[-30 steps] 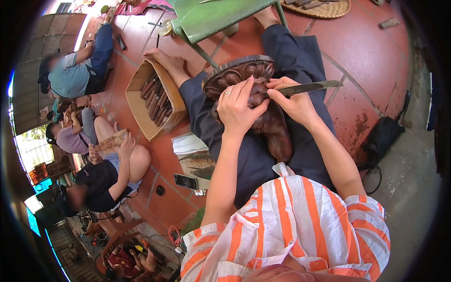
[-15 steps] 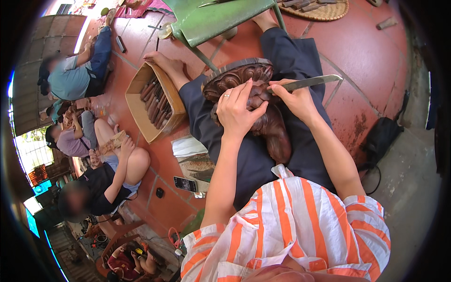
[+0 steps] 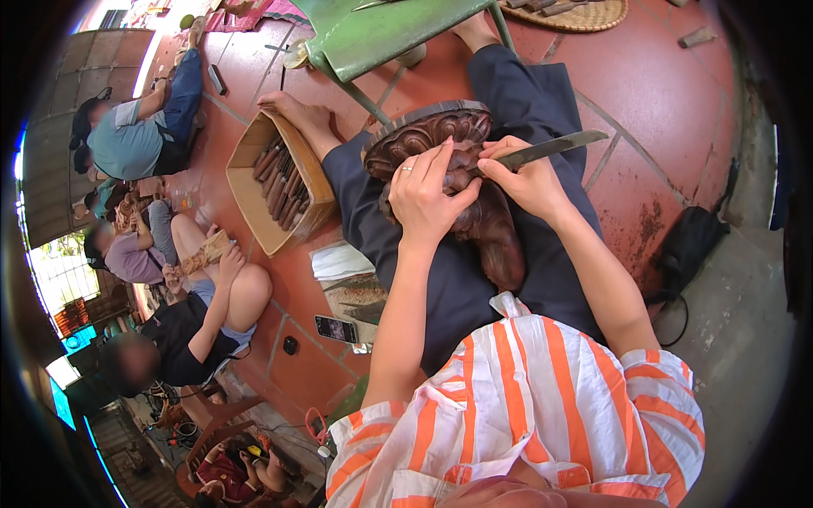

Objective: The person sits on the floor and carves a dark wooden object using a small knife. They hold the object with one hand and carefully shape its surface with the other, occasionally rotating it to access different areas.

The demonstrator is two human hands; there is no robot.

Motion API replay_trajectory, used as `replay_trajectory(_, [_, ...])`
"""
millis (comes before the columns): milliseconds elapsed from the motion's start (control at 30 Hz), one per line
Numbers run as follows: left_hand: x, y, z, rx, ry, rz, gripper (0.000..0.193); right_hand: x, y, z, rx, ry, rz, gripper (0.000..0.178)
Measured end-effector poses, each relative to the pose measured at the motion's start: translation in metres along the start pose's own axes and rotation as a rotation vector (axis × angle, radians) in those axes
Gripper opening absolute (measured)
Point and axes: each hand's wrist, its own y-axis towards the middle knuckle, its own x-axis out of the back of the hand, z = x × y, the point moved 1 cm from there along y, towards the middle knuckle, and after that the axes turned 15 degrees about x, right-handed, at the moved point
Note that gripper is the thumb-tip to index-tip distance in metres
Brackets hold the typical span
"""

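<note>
A dark brown wood carving (image 3: 498,254) lies across my lap, its round, scalloped base (image 3: 436,127) pointing away from me. Spread over its middle, my left hand (image 3: 425,190) grips the carving with the fingers extended and the thumb toward the right. My right hand (image 3: 527,179) pinches a long flat steel blade (image 3: 555,148) near its inner end, which meets the carving beside my left thumb. The blade's rounded far end sticks out to the right past my leg. My fingers hide the exact spot where the blade touches the wood.
A cardboard box (image 3: 322,212) of wooden-handled tools stands to my left. A green plastic chair (image 3: 389,38) is ahead, near a woven tray (image 3: 584,19). A phone (image 3: 335,328) and white cloth (image 3: 340,262) lie at left. Several people sit further left; a black bag (image 3: 690,241) lies at right.
The right hand and blade have slid slightly left and inward along the carving. My left hand stays in almost the same place, as does the carving.
</note>
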Motion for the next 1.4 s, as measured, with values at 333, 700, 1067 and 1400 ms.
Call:
replay_trajectory(333, [-0.002, 0.0, 0.002, -0.014, 0.01, -0.004, 0.058, -0.006, 0.0, -0.013, 0.209, -0.113, -0.095, 0.026])
replay_trajectory(700, [0.001, 0.0, 0.0, 0.004, 0.007, 0.01, 0.056, -0.004, 0.005, -0.004, 0.062, -0.064, -0.069, 0.022])
replay_trajectory(1067, [-0.003, -0.001, 0.003, -0.016, 0.013, -0.006, 0.059, -0.006, 0.007, -0.007, 0.082, -0.143, -0.065, 0.022])
replay_trajectory(1400, [-0.002, 0.0, 0.001, -0.007, -0.004, 0.001, 0.059, -0.001, 0.01, 0.008, 0.028, -0.153, -0.01, 0.022])
